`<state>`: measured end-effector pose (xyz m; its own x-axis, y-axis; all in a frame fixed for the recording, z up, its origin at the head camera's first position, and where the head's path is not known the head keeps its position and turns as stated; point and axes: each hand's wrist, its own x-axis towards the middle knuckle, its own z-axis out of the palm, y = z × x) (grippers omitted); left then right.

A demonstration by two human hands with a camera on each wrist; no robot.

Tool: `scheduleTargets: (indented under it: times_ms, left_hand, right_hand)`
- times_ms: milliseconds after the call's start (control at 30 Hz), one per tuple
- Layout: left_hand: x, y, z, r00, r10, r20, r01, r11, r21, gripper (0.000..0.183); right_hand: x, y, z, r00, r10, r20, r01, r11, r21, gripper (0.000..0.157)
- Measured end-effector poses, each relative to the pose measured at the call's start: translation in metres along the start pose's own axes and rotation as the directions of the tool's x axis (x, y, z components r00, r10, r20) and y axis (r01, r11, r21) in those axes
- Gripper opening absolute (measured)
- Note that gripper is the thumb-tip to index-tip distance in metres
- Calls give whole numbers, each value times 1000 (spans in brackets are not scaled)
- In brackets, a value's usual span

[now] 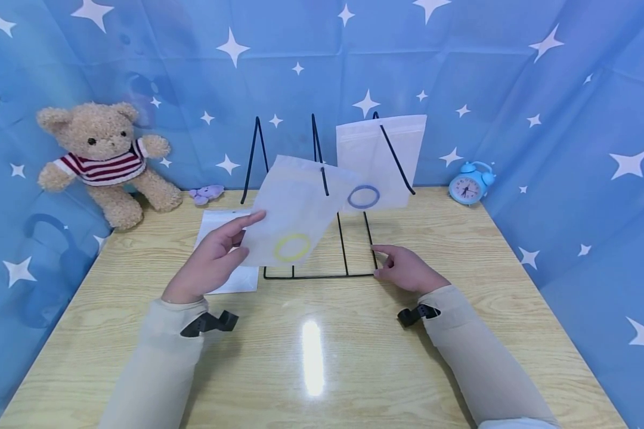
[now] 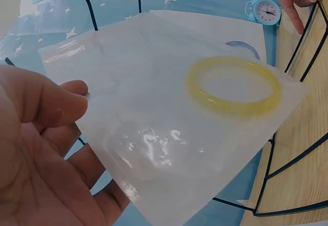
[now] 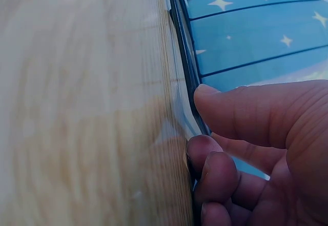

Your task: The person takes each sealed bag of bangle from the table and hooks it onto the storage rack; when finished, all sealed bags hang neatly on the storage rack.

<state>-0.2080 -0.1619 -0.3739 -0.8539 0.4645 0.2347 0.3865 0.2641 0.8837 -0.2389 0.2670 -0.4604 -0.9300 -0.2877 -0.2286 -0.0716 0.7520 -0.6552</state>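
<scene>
My left hand (image 1: 211, 256) pinches the left edge of a translucent white zip bag (image 2: 138, 103), which is tilted. A yellow ring (image 1: 293, 247) shows through near the bag's lower edge. The middle hook (image 1: 324, 179) of a black wire rack (image 1: 322, 276) crosses in front of the bag's top. At the rack's front right corner, my right hand (image 1: 408, 271) holds the base wire between thumb and curled fingers (image 3: 218, 180). A second bag (image 1: 378, 149), with a blue ring (image 1: 363, 196) in it, hangs on the right hook.
Another white bag (image 1: 244, 280) lies flat on the table beneath my left hand. A teddy bear (image 1: 104, 155) sits at the back left beside a small purple toy (image 1: 206, 193). At the back right stands a blue alarm clock (image 1: 469, 183). Starry blue cloth (image 1: 300, 89) surrounds the table.
</scene>
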Motion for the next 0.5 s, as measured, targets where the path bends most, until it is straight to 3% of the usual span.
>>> scheduleTargets:
  times_ms: [500]
  left_hand:
    - [5, -9, 8, 999, 39, -13, -38, 997, 65, 63]
  right_hand:
    - [2, 3, 0, 1000, -5, -1, 5, 1000, 5, 68]
